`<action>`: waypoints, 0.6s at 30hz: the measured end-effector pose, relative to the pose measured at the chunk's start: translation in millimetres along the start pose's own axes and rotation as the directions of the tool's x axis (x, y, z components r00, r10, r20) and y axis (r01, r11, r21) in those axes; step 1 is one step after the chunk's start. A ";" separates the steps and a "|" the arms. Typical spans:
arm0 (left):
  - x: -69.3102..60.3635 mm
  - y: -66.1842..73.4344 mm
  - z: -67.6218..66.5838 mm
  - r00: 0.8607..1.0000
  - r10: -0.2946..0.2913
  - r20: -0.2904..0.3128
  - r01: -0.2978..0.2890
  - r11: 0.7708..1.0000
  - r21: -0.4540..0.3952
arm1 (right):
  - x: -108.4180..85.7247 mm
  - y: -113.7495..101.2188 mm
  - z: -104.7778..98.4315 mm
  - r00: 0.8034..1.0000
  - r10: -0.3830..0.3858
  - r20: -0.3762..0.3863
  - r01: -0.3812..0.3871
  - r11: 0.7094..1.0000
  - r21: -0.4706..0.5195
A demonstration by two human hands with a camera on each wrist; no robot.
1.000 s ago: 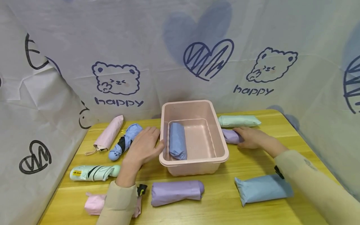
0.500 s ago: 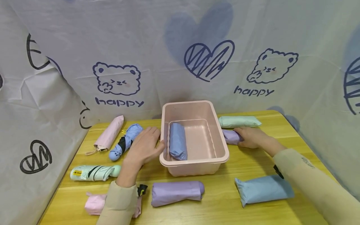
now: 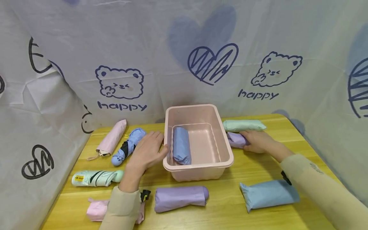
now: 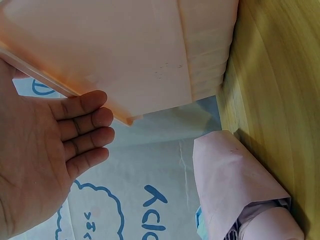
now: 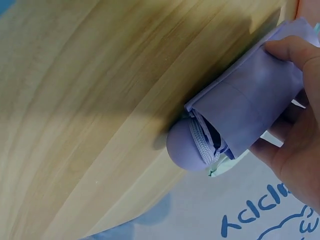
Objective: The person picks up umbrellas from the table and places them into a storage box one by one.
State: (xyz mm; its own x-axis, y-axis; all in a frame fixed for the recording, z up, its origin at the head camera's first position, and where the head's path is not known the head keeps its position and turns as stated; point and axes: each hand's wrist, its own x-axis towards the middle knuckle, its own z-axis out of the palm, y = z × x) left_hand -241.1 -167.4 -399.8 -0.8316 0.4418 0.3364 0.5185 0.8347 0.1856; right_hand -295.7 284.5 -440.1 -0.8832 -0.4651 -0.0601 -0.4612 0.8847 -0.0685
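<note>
A pink plastic bin (image 3: 198,172) stands mid-table, with a blue folded umbrella (image 3: 181,145) lying along its left inner side. At the bin's left rim rests my left hand (image 3: 148,148); in the left wrist view the fingers of that hand (image 4: 50,135) touch the rim, only slightly bent. Right of the bin, my right hand (image 3: 260,141) grips a purple folded umbrella (image 3: 236,140) lying on the table. The right wrist view shows thumb and fingers of this hand (image 5: 295,110) around the purple umbrella (image 5: 250,95), its rounded handle end sticking out.
Behind the right hand lies a mint umbrella (image 3: 244,125). A light-blue one (image 3: 271,195) is at front right, another purple one (image 3: 181,198) in front of the bin. Left are pink (image 3: 113,139), blue (image 3: 129,145) and mint-striped (image 3: 96,178) ones; a pink one (image 3: 97,209) is partly under the left forearm.
The head view has shifted slightly. Both hands keep their places, the left at the rim and the right on the purple umbrella, which has turned very slightly.
</note>
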 end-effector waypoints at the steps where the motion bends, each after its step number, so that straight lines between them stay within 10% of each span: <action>1: -0.1 0.0 0.1 1.000 0.002 -0.002 -0.002 1.000 0.000 | -1.1 0.2 -0.1 1.000 0.005 -0.002 -0.005 1.000 0.007; 18: 0.3 0.3 0.5 1.000 0.002 -0.006 -0.003 1.000 -0.002 | -20.5 0.3 -4.7 0.996 0.030 -0.084 -0.025 0.998 0.063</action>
State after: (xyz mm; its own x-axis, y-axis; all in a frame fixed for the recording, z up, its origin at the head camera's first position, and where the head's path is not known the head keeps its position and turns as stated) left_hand -241.3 -166.9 -400.0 -0.8291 0.4419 0.3425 0.5209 0.8330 0.1863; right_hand -278.1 294.4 -434.2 -0.9007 -0.4339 0.0214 -0.4329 0.8921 -0.1294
